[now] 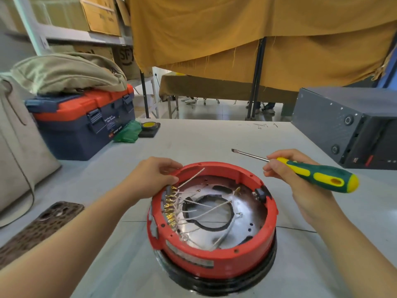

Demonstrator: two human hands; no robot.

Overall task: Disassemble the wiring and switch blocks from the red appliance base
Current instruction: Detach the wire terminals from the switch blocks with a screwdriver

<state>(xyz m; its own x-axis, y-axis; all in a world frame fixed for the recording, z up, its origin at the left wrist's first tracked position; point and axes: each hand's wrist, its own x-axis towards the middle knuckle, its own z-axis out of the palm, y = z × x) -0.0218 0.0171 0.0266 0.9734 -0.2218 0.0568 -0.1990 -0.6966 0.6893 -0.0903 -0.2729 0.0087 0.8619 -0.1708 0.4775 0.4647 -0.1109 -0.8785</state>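
One red base [211, 258] sits near on the bench [193, 138]; left hand [150, 175] grips its far-left rim, right hand [287, 168] holds one screwdriver [318, 172]. Toolbox [86, 125] far left, grey box [348, 125] right.

The appliance base [217, 252] is red with a black ring beneath and white wires [193, 208] on gold terminals; the screwdriver [318, 174] handle is green and yellow; the toolbox [86, 123] is navy and orange; the phone case [40, 226] is brown, spotted; the curtain [257, 35] is mustard
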